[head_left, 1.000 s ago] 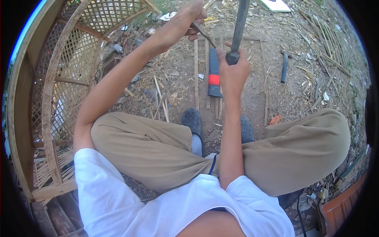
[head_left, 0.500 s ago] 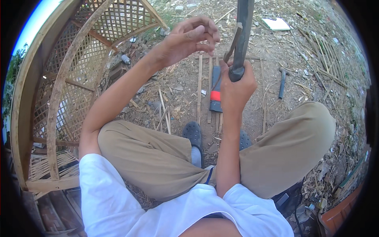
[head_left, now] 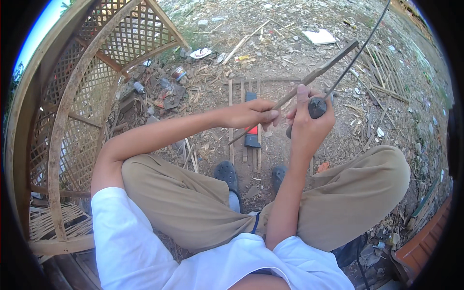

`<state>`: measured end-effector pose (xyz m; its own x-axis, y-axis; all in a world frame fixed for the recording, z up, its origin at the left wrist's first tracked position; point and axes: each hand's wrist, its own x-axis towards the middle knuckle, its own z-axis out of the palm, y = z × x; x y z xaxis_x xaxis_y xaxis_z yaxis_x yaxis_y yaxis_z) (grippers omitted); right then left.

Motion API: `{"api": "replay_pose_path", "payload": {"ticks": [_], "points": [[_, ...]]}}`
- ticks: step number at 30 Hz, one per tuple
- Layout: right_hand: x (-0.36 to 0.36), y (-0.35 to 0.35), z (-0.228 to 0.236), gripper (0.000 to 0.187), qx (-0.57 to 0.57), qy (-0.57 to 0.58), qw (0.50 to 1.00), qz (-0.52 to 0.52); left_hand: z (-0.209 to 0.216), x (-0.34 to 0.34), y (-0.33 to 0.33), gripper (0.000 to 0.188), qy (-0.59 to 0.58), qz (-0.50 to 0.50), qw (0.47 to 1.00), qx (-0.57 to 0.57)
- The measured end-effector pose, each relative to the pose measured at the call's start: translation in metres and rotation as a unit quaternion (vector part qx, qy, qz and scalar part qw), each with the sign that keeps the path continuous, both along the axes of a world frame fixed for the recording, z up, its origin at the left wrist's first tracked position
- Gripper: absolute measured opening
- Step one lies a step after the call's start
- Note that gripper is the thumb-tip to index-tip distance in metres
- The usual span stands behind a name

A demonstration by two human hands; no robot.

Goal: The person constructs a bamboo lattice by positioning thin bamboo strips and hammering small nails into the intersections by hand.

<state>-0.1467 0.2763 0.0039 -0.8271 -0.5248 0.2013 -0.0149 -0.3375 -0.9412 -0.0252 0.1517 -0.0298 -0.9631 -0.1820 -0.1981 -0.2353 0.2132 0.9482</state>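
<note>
My right hand is closed around the dark handle of a machete. Its long blade shows almost edge-on and slants up to the far right. A rough wooden stick crosses in front of me, with my right thumb pressed against it. Nearer its lower, thinner end, my left hand pinches the same stick between thumb and fingers. Below the hands, a dark flat sheath-like piece with a red band lies on some wooden strips on the ground.
A wooden frame with lattice panels stands close on my left. Wooden slats lie on the ground ahead, amid stones and scraps. A white flat piece lies farther off. A reddish-brown ridged object is at the lower right.
My left hand, open and raised before, has come down and right and taken hold of the stick. The machete and stick have tilted to the right. The hammer is now mostly hidden behind my right hand.
</note>
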Motion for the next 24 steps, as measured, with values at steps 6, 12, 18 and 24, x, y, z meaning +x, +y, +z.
{"api": "replay_pose_path", "payload": {"ticks": [6,12,18,24], "points": [[-0.037,0.008,-0.023,0.031,0.03,-0.071,0.996,-0.035,-0.022,0.009,-0.017,0.041,0.009,0.119,0.958,0.26],[-0.061,0.019,-0.054,0.035,0.047,-0.076,0.996,0.014,-0.039,0.015,-0.029,0.044,-0.077,0.146,0.955,0.247],[-0.059,0.012,-0.076,0.047,0.245,0.012,0.962,0.12,-0.054,0.024,-0.028,0.045,-0.173,0.163,0.947,0.215],[-0.03,-0.011,-0.115,0.068,0.383,0.07,0.903,0.183,-0.069,0.018,-0.024,0.046,-0.217,0.153,0.939,0.221]]}}
